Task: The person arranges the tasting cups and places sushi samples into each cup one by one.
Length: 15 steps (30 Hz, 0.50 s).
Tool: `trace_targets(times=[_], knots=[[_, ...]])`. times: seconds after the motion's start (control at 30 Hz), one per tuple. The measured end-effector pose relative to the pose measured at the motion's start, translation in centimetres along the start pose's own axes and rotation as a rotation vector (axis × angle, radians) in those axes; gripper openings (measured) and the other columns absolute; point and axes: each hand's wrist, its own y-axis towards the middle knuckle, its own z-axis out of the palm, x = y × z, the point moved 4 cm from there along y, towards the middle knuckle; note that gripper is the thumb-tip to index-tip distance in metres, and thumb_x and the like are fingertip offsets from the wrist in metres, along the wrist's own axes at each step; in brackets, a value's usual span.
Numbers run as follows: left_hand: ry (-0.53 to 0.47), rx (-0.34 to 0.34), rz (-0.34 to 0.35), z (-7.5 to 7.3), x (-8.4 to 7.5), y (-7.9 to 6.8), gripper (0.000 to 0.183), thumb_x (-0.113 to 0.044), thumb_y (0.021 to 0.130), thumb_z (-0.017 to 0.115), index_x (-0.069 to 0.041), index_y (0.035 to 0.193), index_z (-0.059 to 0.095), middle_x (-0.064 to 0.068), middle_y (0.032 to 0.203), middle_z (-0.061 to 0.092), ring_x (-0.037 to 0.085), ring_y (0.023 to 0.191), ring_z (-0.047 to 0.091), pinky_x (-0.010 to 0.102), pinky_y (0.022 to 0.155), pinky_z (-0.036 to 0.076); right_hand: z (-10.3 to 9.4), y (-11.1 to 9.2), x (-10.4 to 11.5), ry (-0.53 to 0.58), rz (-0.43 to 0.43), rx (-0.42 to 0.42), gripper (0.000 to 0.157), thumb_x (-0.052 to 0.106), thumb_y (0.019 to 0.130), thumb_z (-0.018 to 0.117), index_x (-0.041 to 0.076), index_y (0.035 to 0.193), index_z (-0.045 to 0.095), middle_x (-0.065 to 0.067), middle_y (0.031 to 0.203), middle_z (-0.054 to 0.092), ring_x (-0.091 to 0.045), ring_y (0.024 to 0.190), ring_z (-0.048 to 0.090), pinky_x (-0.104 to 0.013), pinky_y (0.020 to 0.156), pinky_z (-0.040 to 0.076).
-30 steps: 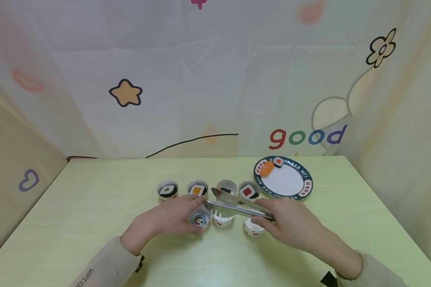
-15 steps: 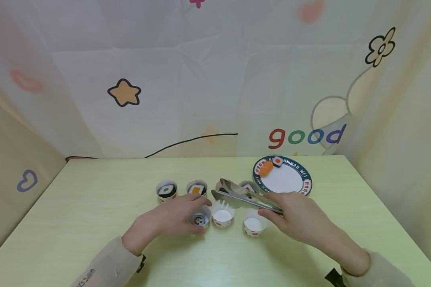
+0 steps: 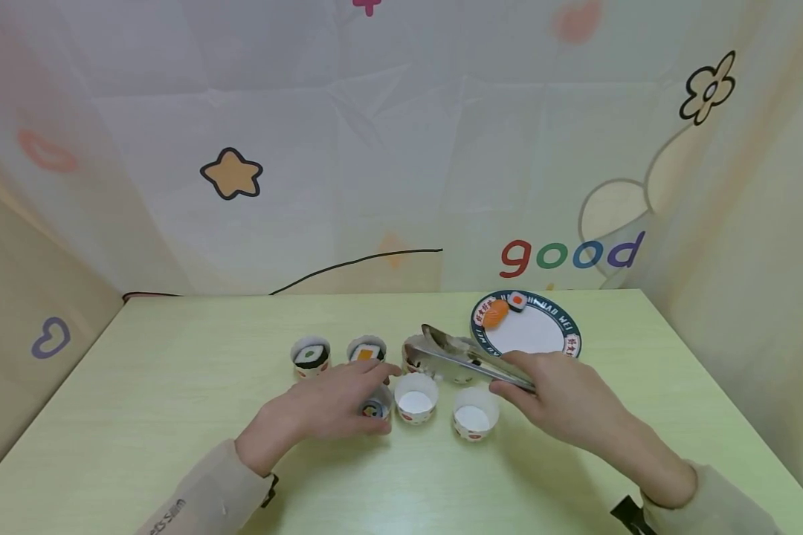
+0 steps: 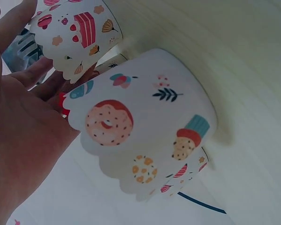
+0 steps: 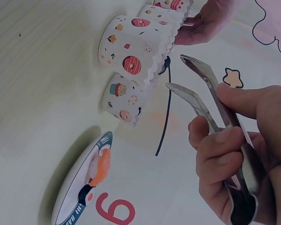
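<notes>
My left hand rests about a front-row paper cup with a small round multicoloured piece inside. Its thumb and fingers are spread loosely either side; whether they touch the cup I cannot tell. In the left wrist view, a cup with a cake print is between thumb and fingers. My right hand grips metal tongs, their tips apart with nothing visible between them. In the head view the tips hover over the back-row cups at right, partly hiding them. Two front cups, a middle one and a right one, show white insides.
Behind stand two cups with toy sushi, one green-centred and one with an orange square. A round plate at back right bears an orange sushi piece and a small roll. A printed cloth hangs behind.
My right hand has drawn the tongs back to the right and away from the front cups. My left hand has shifted slightly right. The plate and its pieces stay put.
</notes>
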Motion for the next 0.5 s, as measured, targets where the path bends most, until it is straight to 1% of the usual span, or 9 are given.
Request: trace_targets(times=[0.13, 0.33, 0.5], knots=[[-0.003, -0.005, 0.002, 0.0, -0.1, 0.2, 0.07, -0.041, 0.095, 0.074, -0.014, 0.153, 0.045, 0.003, 0.142, 0.056, 0.017, 0.125, 0.056, 0.042, 0.097, 0.049, -0.1, 0.1, -0.4, 0.001, 0.01, -0.008, 0.022, 0.038, 0.099, 0.07, 0.016, 0.1, 0.069, 0.011, 0.072, 0.056, -0.011, 0.065, 0.051, -0.033, 0.058, 0.042], [-0.012, 0.003, -0.001, 0.1, -0.3, 0.5, 0.072, -0.041, 0.095, 0.074, -0.012, 0.154, 0.043, 0.001, 0.148, 0.052, 0.018, 0.126, 0.056, 0.038, 0.102, 0.047, -0.1, 0.2, -1.1, 0.018, 0.04, -0.005, 0.026, 0.037, 0.099, 0.069, 0.012, 0.104, 0.07, 0.009, 0.076, 0.06, -0.011, 0.062, 0.051, -0.032, 0.055, 0.042], [-0.003, 0.015, -0.013, 0.1, -0.5, 0.7, 0.071, -0.04, 0.096, 0.073, -0.014, 0.154, 0.043, 0.0, 0.148, 0.053, 0.018, 0.125, 0.057, 0.038, 0.103, 0.047, -0.3, 0.3, -1.7, 0.02, 0.054, -0.01, 0.025, 0.036, 0.1, 0.069, 0.011, 0.1, 0.068, 0.008, 0.071, 0.055, -0.011, 0.059, 0.048, -0.031, 0.053, 0.038]])
